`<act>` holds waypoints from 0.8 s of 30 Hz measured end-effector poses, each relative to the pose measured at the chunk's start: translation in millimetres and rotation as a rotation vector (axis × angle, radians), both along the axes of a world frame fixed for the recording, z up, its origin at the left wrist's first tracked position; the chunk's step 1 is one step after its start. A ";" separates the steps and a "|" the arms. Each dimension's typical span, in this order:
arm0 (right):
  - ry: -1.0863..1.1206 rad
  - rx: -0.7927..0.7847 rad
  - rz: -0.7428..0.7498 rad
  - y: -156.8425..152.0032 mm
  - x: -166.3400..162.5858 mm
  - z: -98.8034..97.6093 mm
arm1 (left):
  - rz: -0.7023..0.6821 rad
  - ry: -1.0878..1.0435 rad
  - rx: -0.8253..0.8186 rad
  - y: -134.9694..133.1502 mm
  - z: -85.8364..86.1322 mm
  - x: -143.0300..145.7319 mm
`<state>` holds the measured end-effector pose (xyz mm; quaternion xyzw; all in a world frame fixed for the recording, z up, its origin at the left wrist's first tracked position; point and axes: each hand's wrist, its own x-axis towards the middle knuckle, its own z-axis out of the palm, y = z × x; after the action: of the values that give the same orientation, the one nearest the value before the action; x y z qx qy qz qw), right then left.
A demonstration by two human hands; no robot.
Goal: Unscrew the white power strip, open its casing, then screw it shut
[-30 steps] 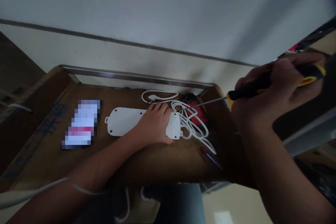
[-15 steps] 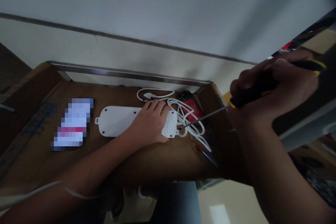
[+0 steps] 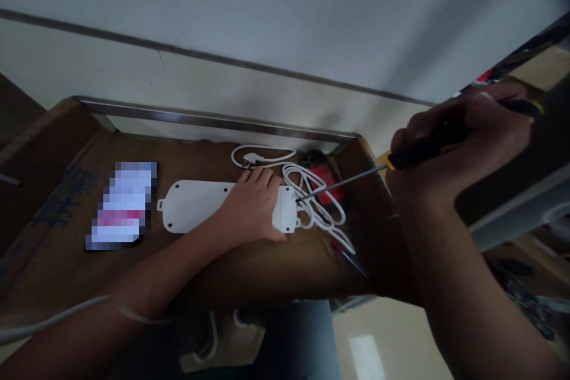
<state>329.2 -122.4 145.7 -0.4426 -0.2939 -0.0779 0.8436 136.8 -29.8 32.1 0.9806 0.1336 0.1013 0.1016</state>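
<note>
Clock read from mid-strip. Your strip (image 3: 200, 205) lay flat, dotted side up, long axis 9 to 3, in the cardboard tray (image 3: 285, 267), with the wall (image 3: 249, 6) at 12.

Your left hand (image 3: 252, 202) was palm down across the strip, part-curled and clamped on it: fingers close together over the 1 o'clock edge, thumb at 4. The strip's 3 o'clock end stuck out past your hand, dark dots showing at both its corners.

Your right hand (image 3: 463, 136) was out between 2 and 3, wrapped tight round the black-yellow handle of the driver (image 3: 403, 157). Its shaft angled toward 8, passing over the cable (image 3: 327, 222), tip at the strip's 3 o'clock end, just beside the upper corner dot. Couldn't tell if the tip touched.

Cable sat at 3 in loose loops, overlapping the red-black block (image 3: 329, 176). Plug (image 3: 252, 158) was at 1, just beyond your left fingertips. Pen (image 3: 352, 260) lay at 4, near the cable's lower loop. Phone (image 3: 122, 205) lay at 9, well apart from both hands, screen lit, content blurred out.
</note>
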 end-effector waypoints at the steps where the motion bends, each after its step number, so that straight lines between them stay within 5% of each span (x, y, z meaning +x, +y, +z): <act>1: -0.018 0.005 -0.006 0.1 1.6 -0.7 | -0.001 0.032 -0.041 0.6 0.1 0.5; 11: -0.112 -0.016 -0.034 4.2 11.7 -11.2 | -0.017 0.107 -0.277 1.5 7.6 -1.5; 24: -0.124 -0.053 -0.033 5.6 12.4 -15.8 | 0.020 0.130 -0.238 -1.8 5.6 5.9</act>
<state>341.5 -116.8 129.9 -0.4640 -0.3401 -0.1114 0.8104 142.7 -31.6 37.6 0.9647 0.1608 0.0221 0.2075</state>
